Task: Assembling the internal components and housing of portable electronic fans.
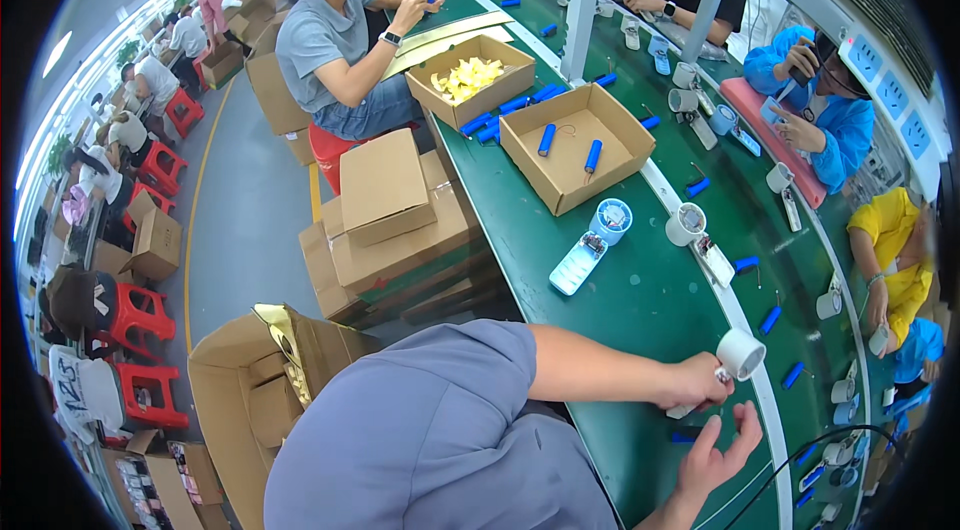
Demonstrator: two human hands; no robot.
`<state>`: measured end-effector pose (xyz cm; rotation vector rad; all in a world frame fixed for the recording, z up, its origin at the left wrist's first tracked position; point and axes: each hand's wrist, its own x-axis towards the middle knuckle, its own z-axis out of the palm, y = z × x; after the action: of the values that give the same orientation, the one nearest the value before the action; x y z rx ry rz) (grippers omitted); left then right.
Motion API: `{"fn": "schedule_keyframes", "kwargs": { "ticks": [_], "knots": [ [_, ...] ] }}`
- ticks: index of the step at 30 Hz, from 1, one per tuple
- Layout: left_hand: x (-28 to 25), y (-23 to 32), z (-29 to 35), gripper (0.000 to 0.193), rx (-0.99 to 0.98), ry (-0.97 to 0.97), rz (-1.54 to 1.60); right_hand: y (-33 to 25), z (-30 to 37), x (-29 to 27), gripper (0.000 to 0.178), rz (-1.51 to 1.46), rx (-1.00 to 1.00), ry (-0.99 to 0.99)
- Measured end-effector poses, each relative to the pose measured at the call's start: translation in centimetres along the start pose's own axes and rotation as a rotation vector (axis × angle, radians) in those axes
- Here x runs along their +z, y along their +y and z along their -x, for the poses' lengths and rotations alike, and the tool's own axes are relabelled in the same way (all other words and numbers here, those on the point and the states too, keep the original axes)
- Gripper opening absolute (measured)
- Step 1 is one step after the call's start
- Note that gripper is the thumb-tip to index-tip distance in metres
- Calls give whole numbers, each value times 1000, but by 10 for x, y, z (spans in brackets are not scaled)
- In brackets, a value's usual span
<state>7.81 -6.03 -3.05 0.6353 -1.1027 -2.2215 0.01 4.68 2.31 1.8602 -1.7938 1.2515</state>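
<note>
My left hand point(694, 382) is closed around a white handheld fan body point(741, 355) with a short, cup-shaped round head. Its handle is mostly hidden by my fingers. Just below, my right hand point(716, 458) is open, fingers apart and turned toward the left hand, with nothing visible in it. A blue cylindrical battery point(685, 437) lies on the green bench between the hands, partly covered. Farther up the bench lies a pale blue fan body point(578, 263), its circuit board exposed at the neck. Beyond it, a white fan body point(700, 242) rests across the pale rail.
A cardboard tray point(527, 168) holding blue batteries stands on the bench, beside a box of yellow pieces point(429, 88). Fan parts and batteries line the green conveyor point(745, 220). A black cable point(800, 452) crosses near my right hand. Co-workers sit along both sides; stacked cartons point(385, 180) stand left.
</note>
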Motion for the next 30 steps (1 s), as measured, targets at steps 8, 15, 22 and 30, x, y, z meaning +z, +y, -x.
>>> {"fn": "schedule_keyframes", "kwargs": {
  "ticks": [8,15,22,30],
  "knots": [
    [-10,2,-7,18,-123,-98,159,-14,-44,-134,62,-972,-217,-39],
    [-13,9,7,18,-41,-53,58,-16,-28,-31,16,-394,188,83],
    [-7,6,2,16,-1,-28,84,45,21,31,14,-478,525,-243],
    [-3,11,7,11,194,74,-193,41,22,32,6,-394,513,-174]
  ]
}}
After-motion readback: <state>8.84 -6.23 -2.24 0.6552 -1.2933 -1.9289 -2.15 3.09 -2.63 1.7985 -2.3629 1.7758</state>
